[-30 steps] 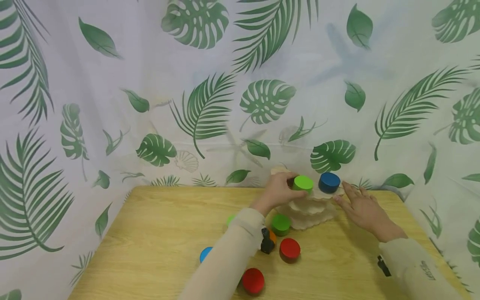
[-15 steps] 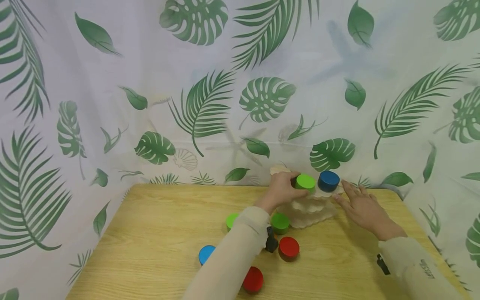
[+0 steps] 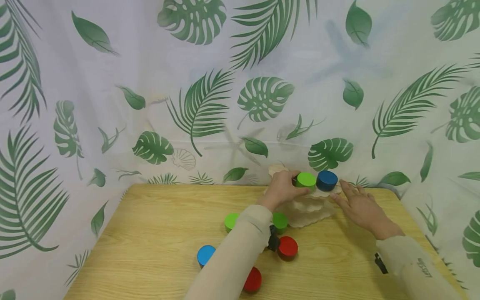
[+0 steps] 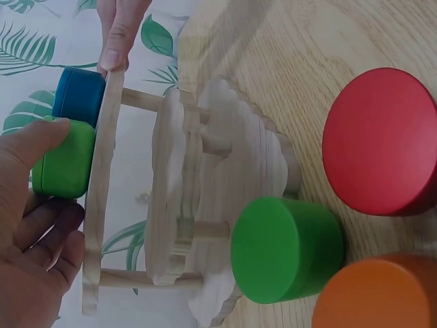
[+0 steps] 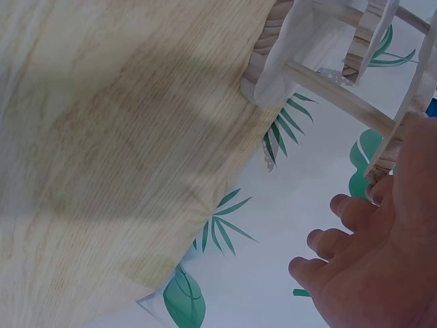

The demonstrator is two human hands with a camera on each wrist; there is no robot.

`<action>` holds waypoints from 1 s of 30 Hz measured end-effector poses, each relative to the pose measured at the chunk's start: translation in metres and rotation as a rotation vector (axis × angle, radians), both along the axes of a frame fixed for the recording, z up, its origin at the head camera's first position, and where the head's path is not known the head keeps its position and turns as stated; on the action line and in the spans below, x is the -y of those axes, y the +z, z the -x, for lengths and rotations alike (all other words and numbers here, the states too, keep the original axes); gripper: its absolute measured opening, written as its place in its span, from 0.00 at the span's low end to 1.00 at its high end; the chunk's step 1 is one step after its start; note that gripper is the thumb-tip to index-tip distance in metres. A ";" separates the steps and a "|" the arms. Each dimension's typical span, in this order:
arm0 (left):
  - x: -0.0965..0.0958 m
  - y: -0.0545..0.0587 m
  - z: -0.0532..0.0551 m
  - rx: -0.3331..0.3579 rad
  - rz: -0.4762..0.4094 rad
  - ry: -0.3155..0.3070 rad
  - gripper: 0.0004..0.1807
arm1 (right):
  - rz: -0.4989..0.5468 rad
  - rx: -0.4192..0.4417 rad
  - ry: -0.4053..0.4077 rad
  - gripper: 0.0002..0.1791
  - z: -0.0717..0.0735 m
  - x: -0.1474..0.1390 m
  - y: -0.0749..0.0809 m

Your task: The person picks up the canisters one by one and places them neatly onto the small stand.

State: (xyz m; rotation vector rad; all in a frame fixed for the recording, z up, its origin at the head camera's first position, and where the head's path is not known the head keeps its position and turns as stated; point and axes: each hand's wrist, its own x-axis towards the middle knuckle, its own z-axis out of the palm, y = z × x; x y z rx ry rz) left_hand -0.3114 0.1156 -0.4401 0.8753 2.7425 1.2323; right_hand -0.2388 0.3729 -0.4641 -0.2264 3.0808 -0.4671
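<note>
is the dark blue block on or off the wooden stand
On: the left wrist view shows the dark blue block against the stand's top tier, beside the light green block.

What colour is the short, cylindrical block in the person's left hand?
Bright green: the short, cylindrical block shows best in the left wrist view.

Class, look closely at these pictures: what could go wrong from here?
1. The left hand pinches the light green block close beside the dark blue block on the top shelf; a slip might nudge the blue one off.
2. The right hand touches the shelf's end; a hard push could tilt the stand.
3. The left sleeve partly hides the nearer red block in the head view, so it might get bumped.
</note>
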 end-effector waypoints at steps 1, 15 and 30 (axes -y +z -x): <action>-0.001 0.000 0.000 -0.006 0.006 0.000 0.14 | 0.002 0.002 0.001 0.45 0.000 0.000 0.000; -0.011 0.002 -0.002 -0.077 0.143 0.031 0.18 | -0.014 0.007 -0.008 0.46 0.003 -0.004 -0.005; -0.015 0.002 -0.002 -0.067 0.161 0.068 0.17 | -0.009 0.017 -0.013 0.46 0.001 -0.002 -0.001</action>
